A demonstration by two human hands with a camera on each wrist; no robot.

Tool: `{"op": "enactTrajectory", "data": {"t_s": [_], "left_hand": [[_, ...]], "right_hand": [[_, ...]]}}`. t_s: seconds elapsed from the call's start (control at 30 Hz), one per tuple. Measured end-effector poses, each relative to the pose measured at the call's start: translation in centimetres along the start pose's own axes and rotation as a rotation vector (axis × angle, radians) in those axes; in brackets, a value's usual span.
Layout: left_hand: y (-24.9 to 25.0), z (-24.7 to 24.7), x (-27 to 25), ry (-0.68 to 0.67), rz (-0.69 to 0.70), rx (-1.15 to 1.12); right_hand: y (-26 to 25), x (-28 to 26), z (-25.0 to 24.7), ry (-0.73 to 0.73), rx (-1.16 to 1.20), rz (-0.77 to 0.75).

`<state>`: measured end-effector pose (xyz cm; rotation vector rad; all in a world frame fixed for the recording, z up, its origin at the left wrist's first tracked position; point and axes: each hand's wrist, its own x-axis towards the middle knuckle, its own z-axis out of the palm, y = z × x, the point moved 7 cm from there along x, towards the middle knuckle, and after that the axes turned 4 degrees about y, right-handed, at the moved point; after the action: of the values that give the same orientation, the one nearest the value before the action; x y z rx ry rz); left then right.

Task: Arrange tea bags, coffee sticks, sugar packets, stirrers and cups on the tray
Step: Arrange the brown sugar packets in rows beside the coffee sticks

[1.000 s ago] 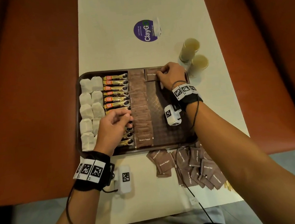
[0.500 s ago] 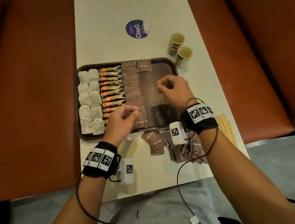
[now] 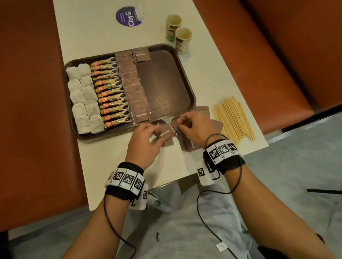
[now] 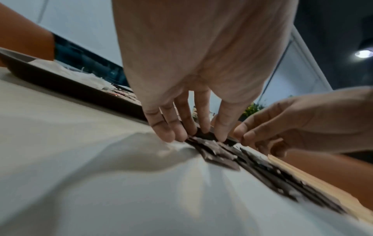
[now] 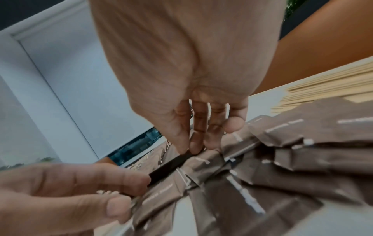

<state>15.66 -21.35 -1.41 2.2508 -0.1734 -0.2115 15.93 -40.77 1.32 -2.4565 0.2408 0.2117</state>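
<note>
both hands pinch one sugar packet (image 3: 167, 132) at the pile (image 3: 189, 140) on the table (image 3: 106, 151), just before the tray (image 3: 186, 82): left hand (image 3: 146, 139) takes one edge, right hand (image 3: 192, 125) the other. it looks light, thin and soft, maybe slippery, so i would hold it by the edges.

On the white table (image 3: 99, 32) the brown tray (image 3: 184, 74) holds 2 columns of tea bags (image 3: 83, 99), a column of coffee sticks (image 3: 111, 93) and a column of sugar packets (image 3: 134, 87), with 1 more packet (image 3: 141, 55) at its far edge. Just in front of the tray, the left hand (image 3: 146, 142) and right hand (image 3: 192, 127) both pinch packets in the loose sugar pile (image 3: 167, 134). Wooden stirrers (image 3: 233, 119) lie to the right; 2 paper cups (image 3: 178, 32) stand beyond the tray.
</note>
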Motion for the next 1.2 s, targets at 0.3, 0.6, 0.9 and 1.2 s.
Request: {"op": "enactTrajectory", "data": {"t_s": [0.3, 0.6, 0.9, 1.2], "left_hand": [[0.5, 0.5, -1.1, 0.096, 0.182, 0.313], [-1.2, 0.2, -2.1, 0.053, 0.066, 0.161], [-2.4, -0.3, -1.4, 0.013, -0.1, -0.003], [-3.0, -1.0, -1.4, 0.113, -0.184, -0.324]], "right_hand": [[-2.0, 0.3, 3.0, -0.059, -0.202, -0.136], [-2.9, 0.7, 5.8, -0.091, -0.284, -0.13], [-2.1, 1.3, 6.7, -0.105, -0.143, 0.115], [-1.6, 2.1, 7.8, -0.107, -0.113, 0.246]]}}
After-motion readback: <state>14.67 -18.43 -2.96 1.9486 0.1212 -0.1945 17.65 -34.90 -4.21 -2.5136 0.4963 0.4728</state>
